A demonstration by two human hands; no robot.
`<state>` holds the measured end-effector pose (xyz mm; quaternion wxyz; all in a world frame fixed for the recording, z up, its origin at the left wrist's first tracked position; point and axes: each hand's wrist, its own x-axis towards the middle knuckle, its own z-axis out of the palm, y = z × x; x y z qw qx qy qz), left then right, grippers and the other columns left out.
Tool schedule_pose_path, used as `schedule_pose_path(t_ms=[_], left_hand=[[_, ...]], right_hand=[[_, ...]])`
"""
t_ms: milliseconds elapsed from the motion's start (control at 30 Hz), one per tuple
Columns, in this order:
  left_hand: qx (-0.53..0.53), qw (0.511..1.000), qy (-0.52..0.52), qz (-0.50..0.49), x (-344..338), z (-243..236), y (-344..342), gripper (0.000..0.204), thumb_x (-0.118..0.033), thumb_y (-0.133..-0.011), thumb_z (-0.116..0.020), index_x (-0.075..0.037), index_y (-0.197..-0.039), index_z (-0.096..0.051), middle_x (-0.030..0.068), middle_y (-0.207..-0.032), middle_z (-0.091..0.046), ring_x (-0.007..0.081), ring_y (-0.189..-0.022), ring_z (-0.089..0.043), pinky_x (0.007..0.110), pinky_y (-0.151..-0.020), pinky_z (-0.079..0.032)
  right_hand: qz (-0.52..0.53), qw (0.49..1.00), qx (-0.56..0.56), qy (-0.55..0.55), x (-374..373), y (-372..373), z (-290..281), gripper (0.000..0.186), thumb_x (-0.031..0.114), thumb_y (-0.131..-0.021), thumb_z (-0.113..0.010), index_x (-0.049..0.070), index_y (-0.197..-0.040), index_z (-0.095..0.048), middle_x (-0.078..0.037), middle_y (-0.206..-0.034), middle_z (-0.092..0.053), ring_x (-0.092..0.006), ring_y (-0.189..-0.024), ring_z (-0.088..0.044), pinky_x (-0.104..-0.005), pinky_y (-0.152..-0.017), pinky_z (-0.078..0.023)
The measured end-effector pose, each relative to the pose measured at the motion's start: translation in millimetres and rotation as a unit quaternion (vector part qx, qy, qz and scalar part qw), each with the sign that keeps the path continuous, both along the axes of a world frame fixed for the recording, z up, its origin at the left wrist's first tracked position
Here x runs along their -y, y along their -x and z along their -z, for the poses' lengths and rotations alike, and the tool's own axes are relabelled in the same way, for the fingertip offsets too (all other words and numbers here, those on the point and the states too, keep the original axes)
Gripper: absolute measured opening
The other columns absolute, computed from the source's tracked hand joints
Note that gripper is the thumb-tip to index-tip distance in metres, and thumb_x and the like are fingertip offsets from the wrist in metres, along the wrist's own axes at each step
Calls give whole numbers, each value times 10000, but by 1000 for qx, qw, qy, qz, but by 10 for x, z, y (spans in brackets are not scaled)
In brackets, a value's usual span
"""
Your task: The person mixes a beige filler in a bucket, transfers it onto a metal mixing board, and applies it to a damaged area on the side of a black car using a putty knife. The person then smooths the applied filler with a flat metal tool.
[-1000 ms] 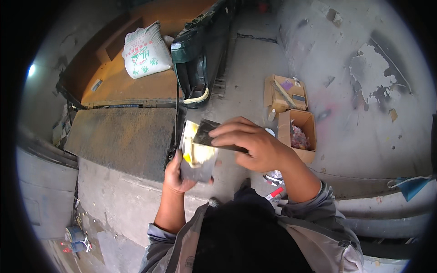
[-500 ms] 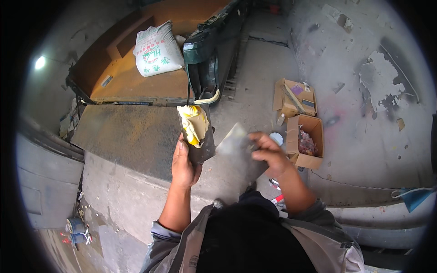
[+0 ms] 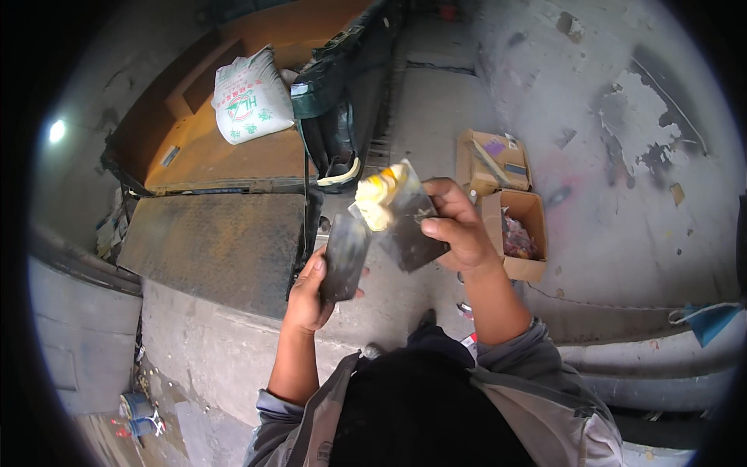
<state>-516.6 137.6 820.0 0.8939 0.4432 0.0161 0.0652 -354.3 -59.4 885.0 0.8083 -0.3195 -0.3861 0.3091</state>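
My left hand (image 3: 310, 296) is closed round a dark, flat putty spreader (image 3: 345, 261), tilted upright, its face smeared thin with residue. In my right hand (image 3: 461, 226), thumb on top, I grip a second flat putty spreader (image 3: 414, 237). A thick lump of cream putty (image 3: 375, 204) with yellow streaks sits along the far left edge of the right spreader. The two spreaders are close together at chest height; whether the putty touches the left one I cannot tell.
Ahead on the left is a rusty vehicle bed with its dark tailgate (image 3: 214, 249) folded down and a white sack (image 3: 253, 97) on it. Cardboard boxes (image 3: 510, 270) stand on the floor to the right. A blue face mask (image 3: 710, 321) hangs at far right; blue cans (image 3: 138, 409) are at lower left.
The putty lump has passed from the left spreader onto the right one. My left hand has dropped slightly, and the right spreader has come across toward it. The view has shifted a little.
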Motion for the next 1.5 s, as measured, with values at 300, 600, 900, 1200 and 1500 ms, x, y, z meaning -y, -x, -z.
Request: schedule_pose_path(t_ms=[300, 600, 900, 1200, 1500], left_hand=[[54, 968, 200, 143, -28, 186, 216, 728, -581, -901, -540, -113, -1433, -377, 205, -1301, -542, 463, -992, -637, 548, -664, -563], [16, 989, 105, -105, 214, -9, 14, 615, -505, -1007, -398, -86, -1454, -339, 142, -1337, -520, 322, -1162, -571, 492, -875, -521], [28, 970, -100, -221, 215, 125, 29, 652, -449, -1043, -341, -38, -1529, -199, 121, -1413, -462, 228, -1238, -513, 397, -960, -484], [36, 972, -96, -210, 139, 34, 114, 698, -498, -1022, -375, -8, -1502, -242, 110, -1319, -519, 202, -1142, -547, 347, -915, -470], [31, 986, 122, -107, 96, 1, 201, 668, -511, -997, -417, -66, -1480, -293, 150, -1348, -514, 285, -1176, -559, 490, -829, -551]], right_hand=[[10, 902, 415, 120, -106, 159, -191, 395, -35, -745, -564, 39, -1131, -609, -156, -1279, -593, -312, -1209, -556, -404, -1022, -426], [231, 796, 496, 257, -289, 106, -168, 484, -54, -720, -536, 59, -1184, -615, -127, -1275, -593, -322, -1193, -543, -411, -1031, -423], [209, 804, 477, 289, -303, 346, -263, 487, -51, -724, -527, 40, -1196, -608, -157, -1231, -617, -326, -1131, -587, -406, -1003, -452], [209, 803, 495, 257, -217, 375, -384, 495, -52, -721, -533, 53, -1199, -606, -144, -1213, -625, -331, -1154, -561, -409, -985, -458], [202, 772, 565, 207, -109, 460, -548, 503, -72, -663, -537, 23, -1149, -625, -131, -1255, -612, -332, -1151, -571, -430, -989, -447]])
